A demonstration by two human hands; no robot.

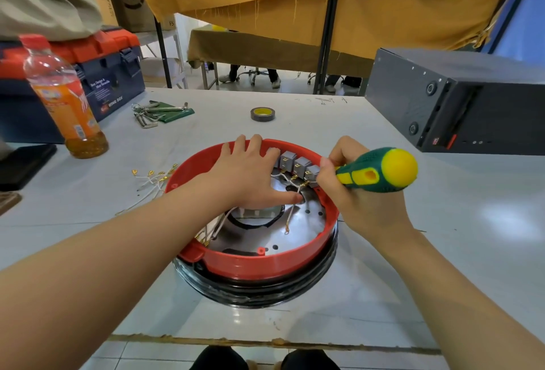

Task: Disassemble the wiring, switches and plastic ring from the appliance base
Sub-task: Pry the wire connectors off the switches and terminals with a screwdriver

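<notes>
We see red plastic ring (250, 262) seated on black round base (256, 293); grey switches (298, 164) lined along far rim, white wires (287, 216) trailing inside over metal plate (295, 234).

Around the appliance base (256, 278), bare desk (383, 296) lies at 3 and 6 o'clock; loose wires (150, 184) crowd 10, bottle (63, 98) beyond.

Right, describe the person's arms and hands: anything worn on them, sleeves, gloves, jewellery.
Both forearms are bare to the frame's edge, with no sleeve in view. The left hand and the right hand wear no gloves, and no ring, watch or bracelet shows on the fingers or wrists. The nails look short and unpainted.
</notes>
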